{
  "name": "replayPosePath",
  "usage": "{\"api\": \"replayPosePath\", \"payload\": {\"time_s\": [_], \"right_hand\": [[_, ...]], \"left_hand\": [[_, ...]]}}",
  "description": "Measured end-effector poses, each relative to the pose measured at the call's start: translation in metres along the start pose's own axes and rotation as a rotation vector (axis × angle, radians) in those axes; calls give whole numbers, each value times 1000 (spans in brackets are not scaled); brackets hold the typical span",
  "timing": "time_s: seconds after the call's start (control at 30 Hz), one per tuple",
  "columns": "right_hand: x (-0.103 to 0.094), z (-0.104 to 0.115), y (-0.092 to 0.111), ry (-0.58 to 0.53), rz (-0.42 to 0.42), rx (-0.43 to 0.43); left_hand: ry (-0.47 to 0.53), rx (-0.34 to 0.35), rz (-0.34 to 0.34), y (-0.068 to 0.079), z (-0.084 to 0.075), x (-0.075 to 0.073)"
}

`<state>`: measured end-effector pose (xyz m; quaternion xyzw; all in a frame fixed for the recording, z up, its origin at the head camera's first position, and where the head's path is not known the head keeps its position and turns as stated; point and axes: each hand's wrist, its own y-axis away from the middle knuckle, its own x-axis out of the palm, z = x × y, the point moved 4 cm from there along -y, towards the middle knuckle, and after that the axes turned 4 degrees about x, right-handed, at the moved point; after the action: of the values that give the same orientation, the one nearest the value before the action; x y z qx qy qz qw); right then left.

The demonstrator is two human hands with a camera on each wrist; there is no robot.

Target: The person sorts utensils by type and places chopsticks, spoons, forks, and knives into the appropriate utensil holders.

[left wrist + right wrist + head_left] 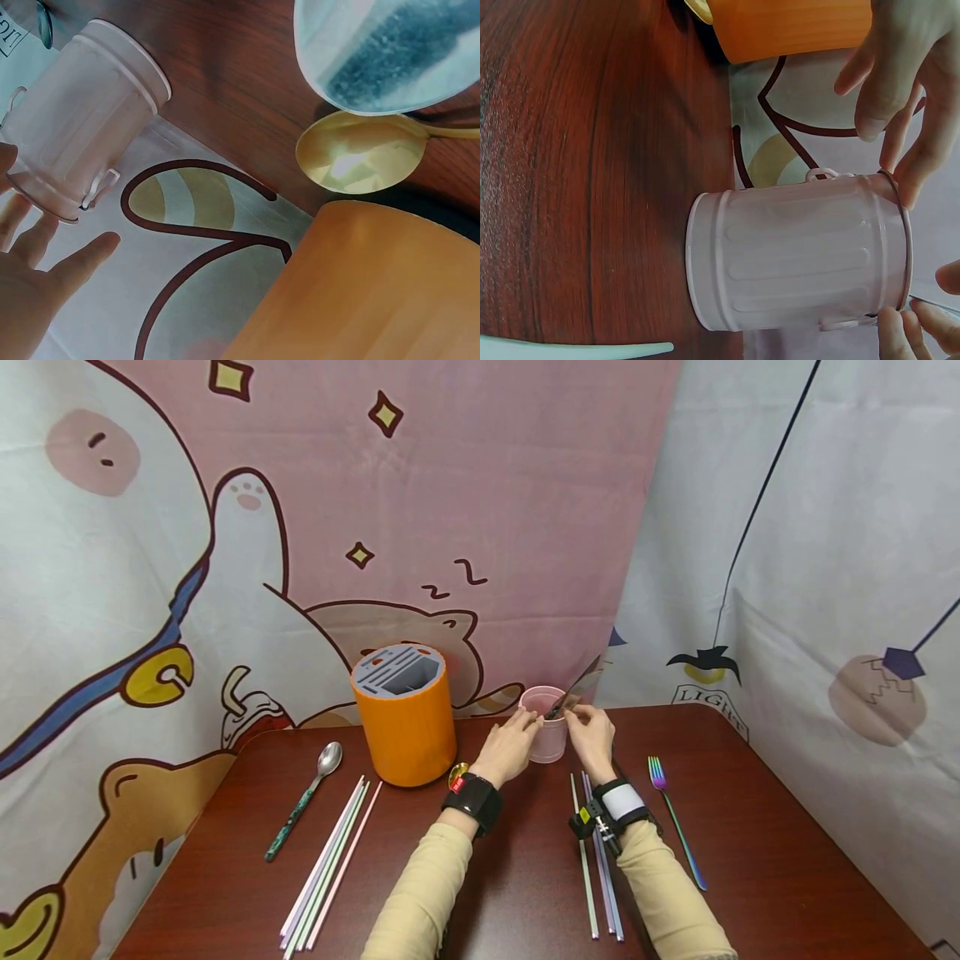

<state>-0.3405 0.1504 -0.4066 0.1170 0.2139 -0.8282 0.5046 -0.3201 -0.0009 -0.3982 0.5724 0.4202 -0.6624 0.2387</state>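
Observation:
A small pink bucket (549,743) with side handles stands near the table's back edge. Fingers of my left hand (510,743) touch its rim from the left, stretched out rather than curled. At the rim's right side is my right hand (592,737), its fingertips against the bucket (802,255). A thin metal utensil (577,685), dark at the lower end, slants out of the bucket to the upper right, past the right fingers. In the right wrist view its narrow edge (930,304) runs between thumb and fingers, which pinch it; the bucket hides its lower end.
An orange utensil holder (408,735) with a slotted grey top stands left of the bucket. Beside it lies a gold spoon (360,154). A patterned-handle spoon (303,802) and several pastel chopsticks (330,868) are at left, more chopsticks (585,860) and a rainbow fork (675,822) at right.

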Motion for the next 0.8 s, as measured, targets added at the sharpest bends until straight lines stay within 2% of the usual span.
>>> {"api": "replayPosePath", "payload": {"time_s": [0.37, 0.63, 0.8], "right_hand": [[-4, -2, 5, -46, 9, -8], [-4, -4, 24, -39, 64, -36], [-5, -1, 37, -72, 96, -56]], "left_hand": [[-7, -2, 2, -1, 1, 1], [19, -29, -17, -2, -2, 6], [52, -49, -40, -1, -1, 13]]}}
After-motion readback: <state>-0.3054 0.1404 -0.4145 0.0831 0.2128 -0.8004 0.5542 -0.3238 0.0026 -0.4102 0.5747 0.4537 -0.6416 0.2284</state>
